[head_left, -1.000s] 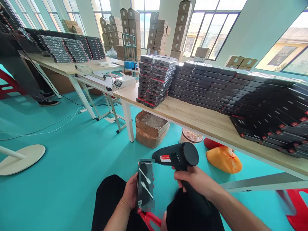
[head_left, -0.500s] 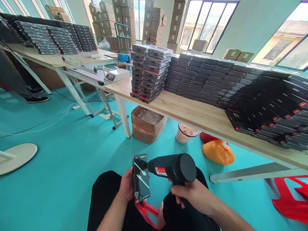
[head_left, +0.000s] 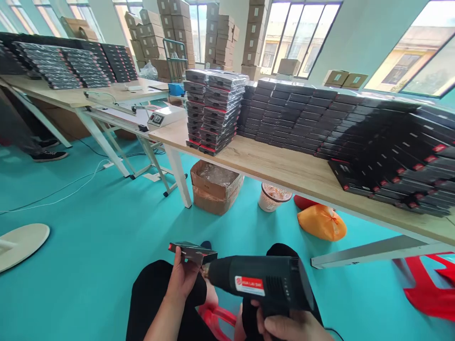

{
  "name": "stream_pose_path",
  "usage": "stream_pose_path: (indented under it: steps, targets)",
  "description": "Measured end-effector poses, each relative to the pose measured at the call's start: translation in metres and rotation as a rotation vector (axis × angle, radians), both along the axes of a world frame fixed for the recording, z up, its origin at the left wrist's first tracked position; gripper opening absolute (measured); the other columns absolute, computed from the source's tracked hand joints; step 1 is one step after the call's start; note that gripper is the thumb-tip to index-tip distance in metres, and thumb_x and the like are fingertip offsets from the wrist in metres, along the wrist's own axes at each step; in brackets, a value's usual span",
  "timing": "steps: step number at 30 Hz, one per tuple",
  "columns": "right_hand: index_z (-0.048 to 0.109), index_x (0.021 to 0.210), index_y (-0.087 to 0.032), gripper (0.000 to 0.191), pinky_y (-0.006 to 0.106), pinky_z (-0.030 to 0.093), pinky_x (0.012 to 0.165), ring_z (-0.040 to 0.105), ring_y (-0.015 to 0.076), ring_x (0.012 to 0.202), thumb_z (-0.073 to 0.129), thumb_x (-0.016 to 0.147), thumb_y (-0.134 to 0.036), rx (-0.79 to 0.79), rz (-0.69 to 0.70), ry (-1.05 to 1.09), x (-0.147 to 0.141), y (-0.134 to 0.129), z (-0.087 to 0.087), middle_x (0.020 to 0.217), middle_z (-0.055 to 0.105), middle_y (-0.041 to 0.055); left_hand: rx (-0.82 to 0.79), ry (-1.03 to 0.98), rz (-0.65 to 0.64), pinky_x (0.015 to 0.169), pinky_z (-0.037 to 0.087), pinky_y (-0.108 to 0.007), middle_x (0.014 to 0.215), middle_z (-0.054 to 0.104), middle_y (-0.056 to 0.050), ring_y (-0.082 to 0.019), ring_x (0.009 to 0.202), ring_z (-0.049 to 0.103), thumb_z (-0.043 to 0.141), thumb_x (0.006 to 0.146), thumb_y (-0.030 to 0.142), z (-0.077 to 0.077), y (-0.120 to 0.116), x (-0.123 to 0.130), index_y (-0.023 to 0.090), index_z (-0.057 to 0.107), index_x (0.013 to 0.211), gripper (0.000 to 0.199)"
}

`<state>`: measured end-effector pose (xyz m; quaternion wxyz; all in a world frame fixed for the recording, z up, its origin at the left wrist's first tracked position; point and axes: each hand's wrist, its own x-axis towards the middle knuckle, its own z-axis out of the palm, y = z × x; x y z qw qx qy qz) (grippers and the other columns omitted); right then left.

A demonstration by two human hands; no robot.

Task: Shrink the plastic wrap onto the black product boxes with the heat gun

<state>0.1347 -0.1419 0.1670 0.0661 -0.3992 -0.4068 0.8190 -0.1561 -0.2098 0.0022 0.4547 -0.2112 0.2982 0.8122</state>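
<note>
Head view: left hand [head_left: 183,280] fingers pinching flat black box [head_left: 193,252]; right hand [head_left: 284,327] closed round heat gun [head_left: 259,284], nozzle just beside box.

The right hand [head_left: 284,327] grips a black heat gun [head_left: 259,284], its nozzle just below a black box [head_left: 192,252] held at ten o'clock by the left hand [head_left: 181,279].

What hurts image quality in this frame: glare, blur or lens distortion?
In the head view, daylight blows out the window, and the wide lens bows the long table. Also in the head view, the heat gun in the right hand and the black box in the left hand show no obvious motion blur.
</note>
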Motion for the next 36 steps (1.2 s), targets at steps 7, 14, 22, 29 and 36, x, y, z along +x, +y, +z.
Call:
stream_pose_path:
  steps: [7,14,22,29,36]
  targets:
    - [0.073,0.097,-0.015,0.051,0.033,0.043,0.06,0.057,0.0198,0.064,0.08,0.067,-0.056,0.058,0.01,-0.027,-0.005,0.004,0.006,0.071,0.066,0.0043,-0.057,0.006,-0.02,0.071,0.062,-0.036,0.081,0.073,-0.005,-0.021,0.073,0.074,0.052,0.099,0.036,-0.003,0.0,0.002,0.019,0.062,0.089,0.022]
    - [0.067,0.072,-0.017,0.036,0.034,0.045,0.064,0.056,0.0193,0.065,0.072,0.076,-0.052,0.214,0.032,-0.031,-0.017,0.001,0.013,0.063,0.061,0.0026,-0.048,-0.036,-0.108,0.074,0.063,-0.042,0.085,0.075,-0.008,-0.025,0.079,0.075,0.053,0.099,0.037,-0.01,-0.002,0.001,0.02,0.063,0.094,0.02]
    - [0.065,0.066,-0.016,0.028,0.031,0.044,0.062,0.054,0.017,0.062,0.07,0.076,-0.042,0.215,0.117,0.001,-0.027,0.0,0.028,0.062,0.058,0.0019,-0.087,-0.006,-0.121,0.072,0.063,-0.041,0.088,0.074,-0.01,-0.025,0.077,0.076,0.054,0.098,0.037,-0.002,0.003,0.005,0.018,0.061,0.095,0.021]
    - [0.073,0.077,-0.013,0.029,0.032,0.046,0.064,0.06,0.0189,0.066,0.074,0.073,-0.042,0.154,0.239,-0.006,-0.018,0.003,0.025,0.069,0.066,0.0058,-0.142,-0.051,-0.22,0.067,0.062,-0.038,0.078,0.072,-0.008,-0.024,0.067,0.074,0.051,0.098,0.046,0.011,-0.002,0.005,0.017,0.062,0.094,0.031]
    - [0.069,0.102,-0.014,0.043,0.028,0.043,0.052,0.056,0.0153,0.057,0.077,0.073,-0.044,0.096,-0.023,0.008,-0.007,0.016,0.02,0.075,0.065,0.0036,-0.003,-0.115,-0.079,0.079,0.063,-0.044,0.095,0.075,-0.014,-0.029,0.09,0.076,0.054,0.097,0.038,0.009,-0.002,0.001,0.018,0.061,0.095,0.021]
